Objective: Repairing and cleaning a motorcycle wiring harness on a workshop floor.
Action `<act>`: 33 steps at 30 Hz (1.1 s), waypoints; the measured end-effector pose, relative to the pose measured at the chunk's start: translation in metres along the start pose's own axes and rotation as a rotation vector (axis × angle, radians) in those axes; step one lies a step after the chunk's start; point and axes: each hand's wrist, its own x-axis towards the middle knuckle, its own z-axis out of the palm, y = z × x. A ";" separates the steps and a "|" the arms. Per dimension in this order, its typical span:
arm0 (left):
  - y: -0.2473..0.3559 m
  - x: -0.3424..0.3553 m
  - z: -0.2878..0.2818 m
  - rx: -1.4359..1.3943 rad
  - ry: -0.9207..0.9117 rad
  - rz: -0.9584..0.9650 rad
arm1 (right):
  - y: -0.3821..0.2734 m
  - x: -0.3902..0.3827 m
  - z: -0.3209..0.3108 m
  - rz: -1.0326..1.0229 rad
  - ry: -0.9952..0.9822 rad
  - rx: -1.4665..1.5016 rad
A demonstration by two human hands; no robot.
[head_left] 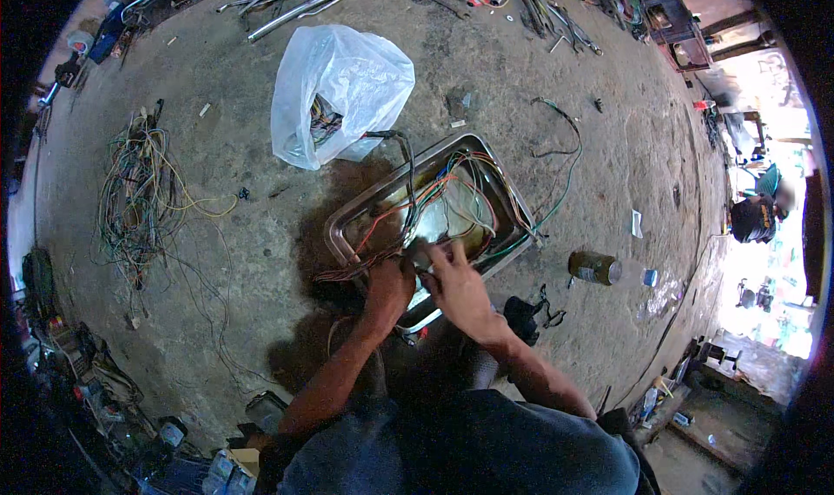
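Observation:
A rectangular metal tray [337, 227] holds yellowish liquid and loose coloured wires [441, 178], some draped over its rim. My left hand [390, 291] is closed on a bundle of wires at the tray's lower left. Just right of it, my right hand [460, 291] reaches into the tray with bent fingers on something dark among the wires, too shadowed to make out. A dark cable runs from the tray to a translucent plastic bag [356, 78] with more wires inside. A jar [592, 267] of murky liquid lies right of the tray, near a blue cap [650, 277].
A tangled wire heap [135, 200] lies at left on the concrete floor [217, 313]. Metal rods and tools [304, 0] are along the far edge, assorted clutter along both sides. Another person [754, 219] in dark clothing is at the bright opening on the right.

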 end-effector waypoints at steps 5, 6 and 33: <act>-0.002 0.000 -0.006 -0.027 -0.032 0.006 | 0.035 0.007 0.014 -0.002 0.159 -0.273; 0.001 0.002 -0.006 -0.036 -0.034 0.033 | 0.038 0.012 0.003 0.021 0.244 -0.411; 0.012 -0.016 -0.003 0.192 -0.013 0.030 | 0.018 0.001 0.017 0.064 0.128 -0.251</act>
